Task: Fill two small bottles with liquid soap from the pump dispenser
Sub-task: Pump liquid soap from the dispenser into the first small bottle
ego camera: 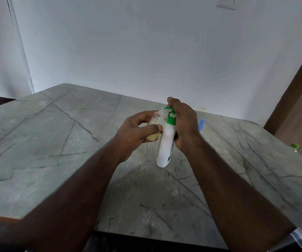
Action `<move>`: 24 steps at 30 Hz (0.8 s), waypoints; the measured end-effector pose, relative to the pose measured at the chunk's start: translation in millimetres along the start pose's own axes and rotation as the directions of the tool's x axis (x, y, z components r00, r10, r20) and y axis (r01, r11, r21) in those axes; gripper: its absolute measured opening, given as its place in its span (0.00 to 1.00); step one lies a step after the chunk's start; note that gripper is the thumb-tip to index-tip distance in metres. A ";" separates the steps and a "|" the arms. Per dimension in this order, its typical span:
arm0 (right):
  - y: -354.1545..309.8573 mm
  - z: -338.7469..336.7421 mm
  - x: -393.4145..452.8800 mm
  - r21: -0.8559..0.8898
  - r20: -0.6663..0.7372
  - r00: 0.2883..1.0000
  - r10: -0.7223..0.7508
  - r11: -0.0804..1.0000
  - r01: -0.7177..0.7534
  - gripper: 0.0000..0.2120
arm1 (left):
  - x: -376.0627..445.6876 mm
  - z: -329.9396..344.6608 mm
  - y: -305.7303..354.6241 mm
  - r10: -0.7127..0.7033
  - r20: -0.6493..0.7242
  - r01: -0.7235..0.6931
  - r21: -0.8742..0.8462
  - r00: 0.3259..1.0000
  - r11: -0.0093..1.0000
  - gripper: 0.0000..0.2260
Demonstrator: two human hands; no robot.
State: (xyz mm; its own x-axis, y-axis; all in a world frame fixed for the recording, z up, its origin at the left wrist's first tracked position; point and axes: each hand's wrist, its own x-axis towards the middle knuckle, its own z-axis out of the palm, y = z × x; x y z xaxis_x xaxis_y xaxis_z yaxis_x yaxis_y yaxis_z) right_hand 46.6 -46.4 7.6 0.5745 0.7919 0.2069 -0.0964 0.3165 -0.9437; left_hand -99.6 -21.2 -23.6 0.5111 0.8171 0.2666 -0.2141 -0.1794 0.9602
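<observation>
- Clear plastic, rounded and partly full of pale yellow liquid: that is the small bottle (154, 127) we hold in our left hand (137, 130), fingers and thumb curled round its body, its neck up against the dispenser's spout.
- Our right hand (184, 124) makes the other grip, wrapped round the upper part of the pump dispenser (165, 144) with a finger bent over the green pump head (170, 116).
- We see the dispenser as a smooth white cylinder, long axis nearly upright and leaning slightly, its base resting on the counter (55, 142); the spout points left, toward the small bottle.
- Grey stone with dark veins makes up the counter, matte and flat.
- Just behind our right hand a blue cap (201, 123) shows, its bottle hidden.
- Near the counter's right edge, a green-capped object (295, 146) is too small to identify.
</observation>
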 end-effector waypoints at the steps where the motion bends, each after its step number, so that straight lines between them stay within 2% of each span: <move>1: -0.3 -0.2 0.2 -0.002 0.003 1.000 0.000 1.000 0.000 0.10 | 0.0 -0.5 -0.3 0.001 0.000 -0.001 -0.002 1.000 1.000 0.17; 6: 1.9 -1.1 1.8 -0.042 -0.003 0.999 -0.045 0.998 0.045 0.07 | 0.4 -1.4 -1.0 0.006 0.011 -0.006 -0.006 1.000 1.000 0.16; 14: -1.9 0.2 0.8 -0.028 0.006 1.000 -0.010 1.000 0.010 0.10 | 0.8 -1.6 -0.8 0.001 0.008 -0.001 -0.019 1.000 1.000 0.15; 19: 1.3 -0.8 2.1 -0.068 0.011 0.999 -0.031 0.997 0.032 0.06 | 1.5 -2.2 -2.4 -0.003 -0.002 0.003 -0.008 1.000 1.000 0.17; 24: -1.7 -1.3 -1.0 -0.061 0.006 1.000 -0.005 0.998 0.006 0.10 | 0.6 -0.8 -1.4 -0.011 -0.007 0.010 -0.004 1.000 1.000 0.19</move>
State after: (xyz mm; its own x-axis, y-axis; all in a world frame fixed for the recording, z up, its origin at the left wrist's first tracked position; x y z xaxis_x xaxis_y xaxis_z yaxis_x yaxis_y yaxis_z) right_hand 47.2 -48.4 8.6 0.5704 0.7932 0.2133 -0.0437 0.2887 -0.9564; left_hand -99.7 -20.0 -24.9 0.5077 0.8226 0.2559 -0.2122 -0.1685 0.9626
